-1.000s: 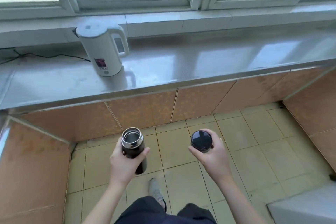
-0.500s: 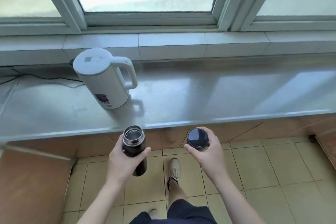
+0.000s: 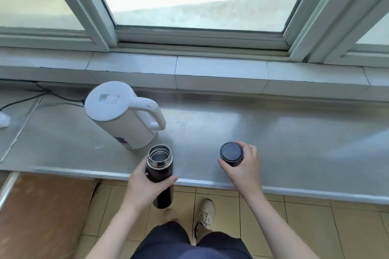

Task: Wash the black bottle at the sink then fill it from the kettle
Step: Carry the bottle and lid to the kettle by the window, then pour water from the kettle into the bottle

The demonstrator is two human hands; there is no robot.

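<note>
Left hand (image 3: 145, 185) grips the open black bottle (image 3: 160, 176); right hand (image 3: 242, 166) holds its cap (image 3: 231, 154) — pouring from the kettle (image 3: 124, 115) one-handed risks a scalding spill.

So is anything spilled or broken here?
Nothing stands out. The white kettle stands on the metal counter with its lid shut. The left hand holds the open black bottle upright, the right hand holds its cap. No puddles show.

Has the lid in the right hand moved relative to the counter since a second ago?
Yes. The lid in the right hand has come forward: it was out over the floor tiles, now it is over the counter, right of the kettle.
</note>
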